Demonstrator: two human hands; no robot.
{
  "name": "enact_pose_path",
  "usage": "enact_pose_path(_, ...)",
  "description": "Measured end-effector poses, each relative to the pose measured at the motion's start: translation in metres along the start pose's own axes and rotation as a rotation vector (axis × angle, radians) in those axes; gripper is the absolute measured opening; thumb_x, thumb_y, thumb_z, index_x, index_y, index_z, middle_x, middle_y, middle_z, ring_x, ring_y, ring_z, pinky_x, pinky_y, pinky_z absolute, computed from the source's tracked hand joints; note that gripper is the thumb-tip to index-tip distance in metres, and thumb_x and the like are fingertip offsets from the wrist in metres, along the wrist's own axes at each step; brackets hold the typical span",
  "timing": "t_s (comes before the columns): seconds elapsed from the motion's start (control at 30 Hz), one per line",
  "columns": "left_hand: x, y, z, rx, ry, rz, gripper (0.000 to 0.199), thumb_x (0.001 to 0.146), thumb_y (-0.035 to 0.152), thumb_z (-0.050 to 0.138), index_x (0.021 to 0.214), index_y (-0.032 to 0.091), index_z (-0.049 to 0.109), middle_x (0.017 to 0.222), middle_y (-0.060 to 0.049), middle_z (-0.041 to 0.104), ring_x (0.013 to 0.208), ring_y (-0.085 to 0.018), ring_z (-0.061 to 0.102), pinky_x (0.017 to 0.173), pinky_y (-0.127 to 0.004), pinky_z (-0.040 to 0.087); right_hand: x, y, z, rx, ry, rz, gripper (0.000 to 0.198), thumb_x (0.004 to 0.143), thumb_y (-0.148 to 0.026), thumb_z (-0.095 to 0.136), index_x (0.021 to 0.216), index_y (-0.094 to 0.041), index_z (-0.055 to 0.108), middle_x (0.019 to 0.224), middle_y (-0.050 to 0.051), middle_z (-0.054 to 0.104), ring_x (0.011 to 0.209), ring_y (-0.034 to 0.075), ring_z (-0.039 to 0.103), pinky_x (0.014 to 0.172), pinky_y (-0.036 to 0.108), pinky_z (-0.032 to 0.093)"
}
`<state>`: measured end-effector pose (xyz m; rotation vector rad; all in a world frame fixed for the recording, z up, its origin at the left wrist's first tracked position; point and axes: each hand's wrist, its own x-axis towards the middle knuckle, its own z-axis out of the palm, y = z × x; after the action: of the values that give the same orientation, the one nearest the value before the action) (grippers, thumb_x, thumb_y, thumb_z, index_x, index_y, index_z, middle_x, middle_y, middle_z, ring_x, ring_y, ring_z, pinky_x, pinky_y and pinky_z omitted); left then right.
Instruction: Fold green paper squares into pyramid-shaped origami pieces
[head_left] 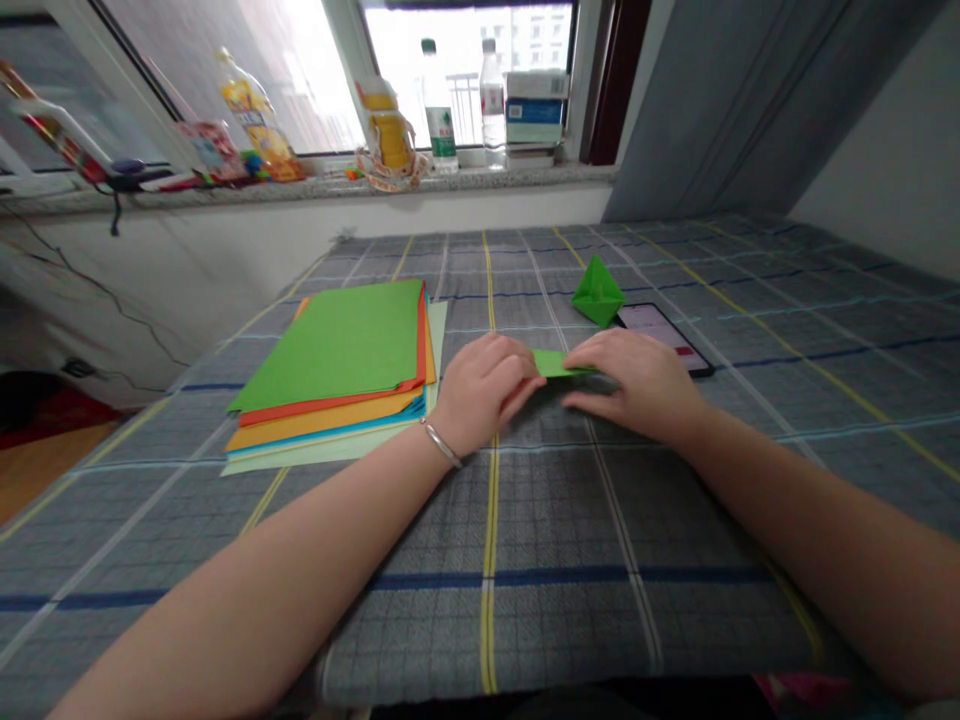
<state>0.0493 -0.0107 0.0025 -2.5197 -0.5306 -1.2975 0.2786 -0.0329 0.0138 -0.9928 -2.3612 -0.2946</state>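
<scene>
Between my two hands is a small folded piece of green paper (551, 363), held just above the checked cloth. My left hand (491, 388), with a silver bangle at the wrist, pinches the paper's left end. At the other end, my right hand (630, 382) grips it between thumb and fingers. Much of the paper is hidden behind the fingers. Beyond my right hand stands a pointed green folded paper shape (598, 292). It is beside a phone (660, 335) lying face up, partly covered by my hand from this view.
A stack of coloured paper sheets (337, 345), green on top, lies to the left. The grey checked cloth (420, 620) covers the surface. Along the windowsill (300, 192) stand plastic bottles (439, 110), a yellow container (390, 135) and boxes (534, 110). A grey curtain (720, 110) hangs at the right.
</scene>
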Motion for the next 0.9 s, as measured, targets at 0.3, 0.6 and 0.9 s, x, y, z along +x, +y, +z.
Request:
enact_pose_path(0.3,-0.001,0.005,0.001,0.072,-0.246,0.096,0.023,0.099,0.037,0.047,0.095,0.018,0.058,0.091,-0.003,0.07,0.08,-0.014,0.062,0.071,-0.025,0.047,-0.003,-0.007,0.011,0.02,-0.037,0.029,0.01,0.086,-0.023,0.061,0.089,-0.023,0.07,0.091,0.001,0.074,0.086,0.02,0.068,0.072,0.03,0.047)
enact_pose_path(0.6,-0.012,-0.019,0.007,0.176,-0.62,-0.348,0.027,0.099,0.036,0.044,0.101,0.02,0.065,0.088,-0.005,0.072,0.08,-0.02,0.067,0.066,-0.028,0.044,-0.004,-0.003,0.013,0.159,0.003,0.183,0.011,0.085,-0.027,0.061,0.084,-0.021,0.069,0.085,0.002,0.073,0.08,0.019,0.067,0.071,0.029,0.047)
enact_pose_path(0.9,-0.008,-0.022,0.003,-0.052,-0.321,-0.683,0.027,0.098,0.03,0.04,0.092,0.019,0.063,0.083,-0.003,0.066,0.078,-0.018,0.061,0.068,-0.028,0.042,-0.002,0.008,0.006,0.153,0.149,0.468,0.017,0.083,-0.038,0.062,0.083,-0.022,0.067,0.075,0.003,0.07,0.067,0.021,0.062,0.061,0.032,0.042)
